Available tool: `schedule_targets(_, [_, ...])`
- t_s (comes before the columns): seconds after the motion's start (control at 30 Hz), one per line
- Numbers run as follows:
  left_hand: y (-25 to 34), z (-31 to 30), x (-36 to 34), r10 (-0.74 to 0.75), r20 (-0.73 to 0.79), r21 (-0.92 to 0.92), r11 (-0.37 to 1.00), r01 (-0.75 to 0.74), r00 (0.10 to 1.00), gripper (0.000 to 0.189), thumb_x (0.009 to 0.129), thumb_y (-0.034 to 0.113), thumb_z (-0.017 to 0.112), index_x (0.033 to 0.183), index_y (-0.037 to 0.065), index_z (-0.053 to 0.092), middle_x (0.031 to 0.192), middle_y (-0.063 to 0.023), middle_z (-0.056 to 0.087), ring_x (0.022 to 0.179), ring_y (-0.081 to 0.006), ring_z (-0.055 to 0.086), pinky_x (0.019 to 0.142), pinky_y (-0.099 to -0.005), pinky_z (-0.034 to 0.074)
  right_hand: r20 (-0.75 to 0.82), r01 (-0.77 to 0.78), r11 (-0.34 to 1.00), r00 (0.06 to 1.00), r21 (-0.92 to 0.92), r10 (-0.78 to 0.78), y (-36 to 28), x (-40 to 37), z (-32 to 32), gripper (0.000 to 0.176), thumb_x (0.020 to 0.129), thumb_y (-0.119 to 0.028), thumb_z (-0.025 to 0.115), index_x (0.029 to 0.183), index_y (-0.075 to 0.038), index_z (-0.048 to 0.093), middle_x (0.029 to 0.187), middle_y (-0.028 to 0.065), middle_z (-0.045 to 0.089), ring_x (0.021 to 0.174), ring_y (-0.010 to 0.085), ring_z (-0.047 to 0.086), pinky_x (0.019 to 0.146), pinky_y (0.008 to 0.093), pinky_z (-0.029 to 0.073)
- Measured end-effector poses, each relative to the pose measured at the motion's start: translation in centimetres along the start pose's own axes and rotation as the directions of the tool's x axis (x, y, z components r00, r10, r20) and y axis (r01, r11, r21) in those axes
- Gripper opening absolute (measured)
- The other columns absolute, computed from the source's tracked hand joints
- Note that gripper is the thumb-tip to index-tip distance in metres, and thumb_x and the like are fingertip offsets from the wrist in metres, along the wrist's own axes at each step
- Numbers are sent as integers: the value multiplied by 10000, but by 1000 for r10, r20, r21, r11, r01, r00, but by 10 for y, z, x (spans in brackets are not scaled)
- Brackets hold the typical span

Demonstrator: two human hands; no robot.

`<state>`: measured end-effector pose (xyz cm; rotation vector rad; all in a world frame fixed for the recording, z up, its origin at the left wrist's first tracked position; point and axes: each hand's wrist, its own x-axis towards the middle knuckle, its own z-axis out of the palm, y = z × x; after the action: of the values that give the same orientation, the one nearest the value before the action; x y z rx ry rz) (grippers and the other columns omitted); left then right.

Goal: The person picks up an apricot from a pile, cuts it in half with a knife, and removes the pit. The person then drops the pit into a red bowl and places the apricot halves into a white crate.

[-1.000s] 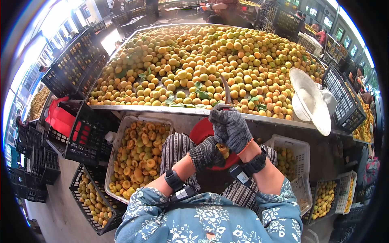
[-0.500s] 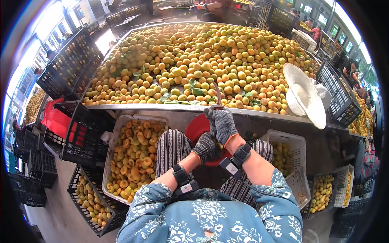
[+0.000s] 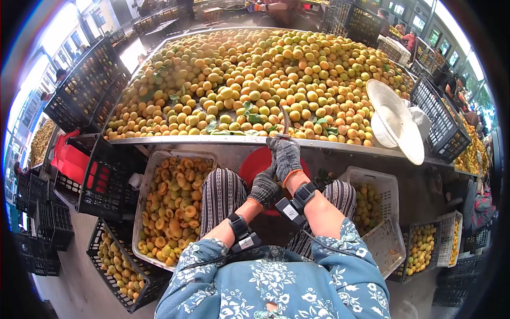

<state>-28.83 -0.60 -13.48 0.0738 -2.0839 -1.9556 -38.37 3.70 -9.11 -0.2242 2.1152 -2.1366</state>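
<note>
My right hand [image 3: 287, 155], in a grey knitted glove, is closed around a knife with a curved blade [image 3: 286, 121] that points up past the table edge. Just below and left of it, my left hand [image 3: 265, 187], gloved alike, has its fingers curled and pressed against the right hand; whatever it may hold is hidden. Both hands are above a red bucket [image 3: 253, 162] between my knees. Beyond them, whole apricots [image 3: 255, 95] cover the table, with a few green leaves. A white crate of split apricots [image 3: 172, 207] stands by my left knee.
The metal table edge [image 3: 228, 140] runs just ahead of my hands. A straw hat [image 3: 396, 125] lies at the table's right. White crates [image 3: 393, 186] stand by my right knee, black crates [image 3: 109, 181] at the left. Another person [image 3: 287, 11] sits across the table.
My left hand has risen from lower over the bucket and now meets the right hand. The right hand keeps its hold on the knife. The view has shifted slightly.
</note>
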Motion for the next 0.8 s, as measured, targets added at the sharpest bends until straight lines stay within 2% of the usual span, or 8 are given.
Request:
schedule_targets(0.17, [-5,-6,1,-25,-33,251,968,32,999,530,709,169,697,1189,15,532,1023,-211,634,961,-310,628,821,-347,483,-39,-91,993,995,78,94,4,2,1,149,745,-156,699,718,-35,616,575,21,538,480,135,437,466,302,376])
schedule_targets(0.23, [-12,-5,3,54,-46,347,937,-35,997,533,714,201,697,1191,28,532,1020,-220,627,972,-348,615,812,-365,487,-49,-88,992,994,87,93,0,2,1,154,742,-151,702,733,-31,607,572,21,528,474,136,431,462,301,376])
schedule_targets(0.33, [-18,-6,4,76,-43,389,920,-54,996,550,707,222,704,1198,42,532,1025,-214,627,966,-350,617,798,-374,491,-63,-178,966,979,187,193,-1,1,-1,152,739,-141,702,733,-33,595,565,14,509,473,138,429,455,296,371])
schedule_targets(0.47, [-17,-8,3,53,-38,404,914,-33,998,537,707,231,706,1184,50,539,1010,-210,629,954,-355,618,778,-382,496,-85,-108,976,988,189,126,4,6,-1,153,741,-133,700,702,-65,569,540,1,476,429,129,406,404,296,335])
schedule_targets(0.53, [-15,-10,2,71,-33,481,876,-47,997,515,713,241,703,1163,48,545,982,-204,634,940,-350,623,767,-379,499,-40,-288,882,945,373,325,-10,-3,-1,172,751,-125,694,691,-104,534,501,-17,424,365,118,354,347,294,281])
schedule_targets(0.67, [-18,-12,3,138,-28,448,887,-111,990,438,712,188,701,1103,47,561,945,-194,642,915,-326,639,748,-364,498,-41,-325,841,925,433,378,-20,-11,-4,203,831,-179,633,692,-122,497,453,-36,363,321,132,316,317,312,265])
schedule_targets(0.73, [-9,-16,2,236,-98,353,917,-188,967,342,712,209,698,971,67,527,809,-212,631,802,-409,611,646,-439,488,96,-343,723,928,600,361,-22,-14,-9,200,857,-200,600,703,-123,499,449,-41,347,324,122,306,329,310,265])
schedule_targets(0.8, [0,-21,4,286,-125,334,914,-231,950,304,702,120,692,951,69,526,798,-200,626,799,-398,618,648,-421,493,221,-402,554,904,729,366,-30,-12,-18,210,869,-228,594,713,-126,497,464,-58,338,334,102,289,364,277,272])
